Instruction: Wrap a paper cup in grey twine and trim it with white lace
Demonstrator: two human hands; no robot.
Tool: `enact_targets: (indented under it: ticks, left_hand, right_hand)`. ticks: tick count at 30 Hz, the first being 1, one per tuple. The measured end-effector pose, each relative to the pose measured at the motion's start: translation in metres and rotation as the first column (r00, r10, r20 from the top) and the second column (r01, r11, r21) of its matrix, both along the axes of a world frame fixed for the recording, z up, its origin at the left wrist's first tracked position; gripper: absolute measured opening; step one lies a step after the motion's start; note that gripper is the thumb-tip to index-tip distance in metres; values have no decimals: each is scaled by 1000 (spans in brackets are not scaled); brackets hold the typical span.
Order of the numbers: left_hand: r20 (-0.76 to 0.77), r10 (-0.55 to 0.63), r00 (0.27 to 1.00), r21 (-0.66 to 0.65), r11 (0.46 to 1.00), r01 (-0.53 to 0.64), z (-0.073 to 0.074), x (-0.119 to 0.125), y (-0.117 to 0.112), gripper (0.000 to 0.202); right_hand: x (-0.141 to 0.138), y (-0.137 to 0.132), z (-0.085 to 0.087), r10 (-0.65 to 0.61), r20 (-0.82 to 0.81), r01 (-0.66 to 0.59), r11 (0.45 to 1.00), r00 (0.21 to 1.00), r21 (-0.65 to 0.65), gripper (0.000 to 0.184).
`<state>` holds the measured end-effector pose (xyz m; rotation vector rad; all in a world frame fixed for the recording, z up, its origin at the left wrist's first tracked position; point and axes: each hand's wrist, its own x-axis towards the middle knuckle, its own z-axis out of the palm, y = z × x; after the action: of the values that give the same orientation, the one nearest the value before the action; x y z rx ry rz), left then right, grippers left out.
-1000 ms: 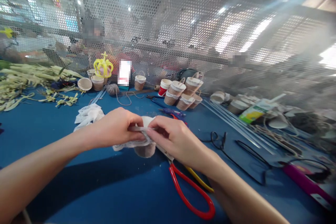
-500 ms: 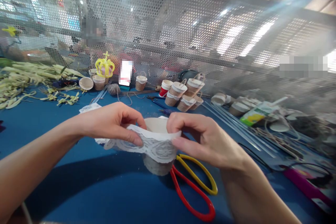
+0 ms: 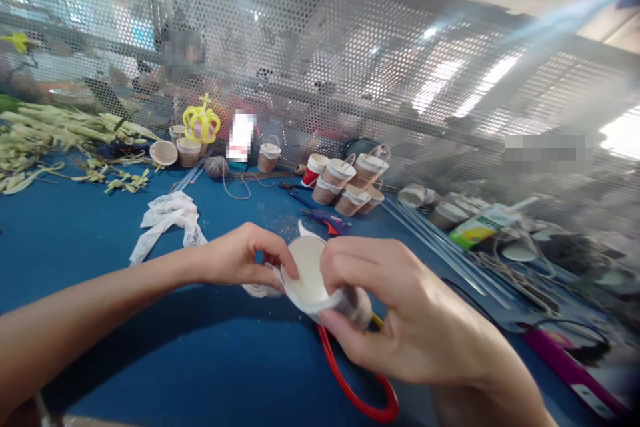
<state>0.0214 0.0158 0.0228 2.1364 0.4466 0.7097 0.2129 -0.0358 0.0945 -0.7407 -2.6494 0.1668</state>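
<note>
A small cup (image 3: pixel 307 268) with a pale inside is tilted so that its mouth faces me. White lace ribbon (image 3: pixel 263 288) runs along its rim. My left hand (image 3: pixel 260 257) pinches the lace against the rim's left side, fingertips inside the cup. On the other side, my right hand (image 3: pixel 385 300) grips the cup wall, thumb outside and fingers within. More of the white lace lies in a loose heap (image 3: pixel 175 213) beyond my left forearm. Scissors (image 3: pixel 345 383) with red and yellow handles lie below the cup, their blades hidden.
A glue gun (image 3: pixel 325 219) lies behind the cup. Lace-rimmed small baskets (image 3: pixel 335 177) stand stacked at the back, beside a ball of grey yarn (image 3: pixel 217 167). Clear glue sticks (image 3: pixel 440 243) and a purple box (image 3: pixel 565 367) are on the right. A perforated metal screen (image 3: pixel 300 47) rises behind.
The cup has tipped toward me, its mouth now showing. My right hand has moved lower and nearer around it. My left hand has shifted right, uncovering the lace heap.
</note>
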Motion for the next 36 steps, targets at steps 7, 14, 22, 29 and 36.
enact_targets:
  ticks: [7, 14, 22, 29, 36]
  left_hand:
    - [88, 158, 984, 140, 976, -169, -4, 4, -8, 14]
    - [140, 363, 921, 332, 859, -389, -2, 3, -9, 15]
    - [325, 391, 861, 566, 649, -508, -12, 6, -10, 11]
    - [340, 366, 867, 493, 715, -495, -16, 2, -5, 24]
    - [304, 396, 866, 459, 736, -498, -7, -6, 2, 9]
  right_hand:
    - [2, -6, 0, -103, 75, 82, 967, 992, 242, 10]
    - [-2, -8, -13, -242, 100, 186, 902, 965, 390, 22]
    - [-9, 2, -24, -316, 87, 267, 897, 945, 353, 16]
    - [-5, 4, -21, -339, 65, 295, 887, 939, 356, 16]
    - [1, 1, -14, -302, 43, 266, 890, 952, 371, 10]
